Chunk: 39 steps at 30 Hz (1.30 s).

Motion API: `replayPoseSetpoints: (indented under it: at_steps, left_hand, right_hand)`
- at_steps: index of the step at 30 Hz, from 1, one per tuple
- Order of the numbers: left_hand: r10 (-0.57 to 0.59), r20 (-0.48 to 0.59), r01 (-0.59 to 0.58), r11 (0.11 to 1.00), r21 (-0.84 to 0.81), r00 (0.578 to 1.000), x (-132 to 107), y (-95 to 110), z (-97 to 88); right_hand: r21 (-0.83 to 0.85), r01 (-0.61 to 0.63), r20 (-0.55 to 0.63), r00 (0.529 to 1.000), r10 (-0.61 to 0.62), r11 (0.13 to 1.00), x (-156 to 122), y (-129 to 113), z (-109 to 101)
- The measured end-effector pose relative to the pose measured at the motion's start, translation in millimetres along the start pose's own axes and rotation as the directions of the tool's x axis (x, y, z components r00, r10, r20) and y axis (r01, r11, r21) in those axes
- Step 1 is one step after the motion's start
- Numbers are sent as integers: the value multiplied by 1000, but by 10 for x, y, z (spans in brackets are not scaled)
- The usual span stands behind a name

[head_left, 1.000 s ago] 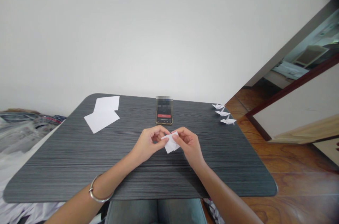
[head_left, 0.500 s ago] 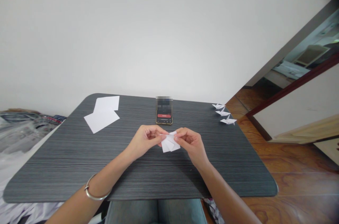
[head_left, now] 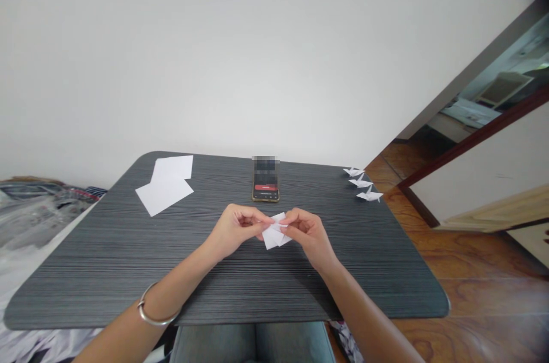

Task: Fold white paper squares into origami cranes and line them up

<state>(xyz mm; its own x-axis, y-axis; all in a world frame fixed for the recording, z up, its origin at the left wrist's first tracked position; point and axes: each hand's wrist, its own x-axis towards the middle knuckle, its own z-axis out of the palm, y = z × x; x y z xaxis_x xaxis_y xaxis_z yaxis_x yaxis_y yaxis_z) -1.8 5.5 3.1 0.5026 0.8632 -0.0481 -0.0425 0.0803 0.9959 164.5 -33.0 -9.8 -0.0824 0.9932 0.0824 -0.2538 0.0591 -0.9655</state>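
Observation:
A small folded piece of white paper (head_left: pixel 273 236) is held just above the dark striped table (head_left: pixel 128 260), near its middle. My left hand (head_left: pixel 238 228) pinches the paper's left edge with curled fingers. My right hand (head_left: pixel 307 232) pinches its right edge, thumb and forefinger pressed together. A silver bangle (head_left: pixel 155 308) sits on my left wrist.
A phone (head_left: pixel 266 181) lies flat just beyond my hands. Two white paper sheets (head_left: pixel 165 186) overlap at the table's far left. Three folded paper cranes (head_left: pixel 362 183) stand in a row at the far right edge. Clothes lie heaped at the left; wooden floor and a doorway are at the right.
Both hands shifted slightly away from me with the paper. The paper's folds turned a little between my fingers.

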Motion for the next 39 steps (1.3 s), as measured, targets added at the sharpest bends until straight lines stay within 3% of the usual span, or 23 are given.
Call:
replayPoseSetpoints:
  at_steps: [3,7,11,14,19,25,29,34,39]
  left_hand:
    - [64,-46,-59,994,92,997,-3,7,-5]
    - [245,-98,-201,924,326,965,-16,9,10]
    - [397,-23,-327,785,527,917,-30,5,44]
    - [424,8,-357,752,554,906,-33,1,58]
    - [320,-33,-271,848,455,947,-18,-24,55]
    - [62,-53,-56,991,120,997,22,-53,45]
    - [20,-22,-20,1000,-3,1000,44,-57,32]
    - [-61,-70,53,992,-119,996,52,-48,43]
    - [-161,-64,150,977,-152,985,51,-27,36]
  right_hand:
    - [-26,15,-35,999,-16,1000,1,8,-18]
    - [-106,12,-104,994,-23,994,15,25,-49]
    - [-145,-80,-72,995,70,986,36,50,-52]
    - [-110,-133,-69,990,126,985,42,65,-43]
    - [-85,-136,-75,989,130,987,47,66,-44]
    - [-151,-90,-125,990,71,984,51,43,-47]
    - [-186,-72,-155,987,44,980,43,41,-39]
    - [-210,-34,-138,990,4,977,22,68,-16]
    - [-234,-33,-144,990,-1,972,7,78,-13]
